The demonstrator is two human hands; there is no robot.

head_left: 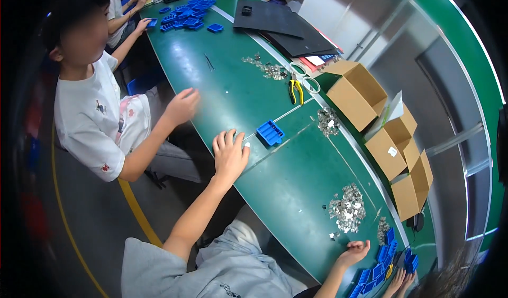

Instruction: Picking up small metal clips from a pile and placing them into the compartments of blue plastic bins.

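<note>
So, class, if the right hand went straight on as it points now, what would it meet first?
Probably the small heap of metal pieces beside the blue trays, though the height of the right hand is unclear.

Blue tray [270, 133], green tabletop [286, 192]

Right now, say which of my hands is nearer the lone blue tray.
Left: your left hand is just left of the blue tray, not touching it; your right hand is farther off, toward the lower right.
</note>
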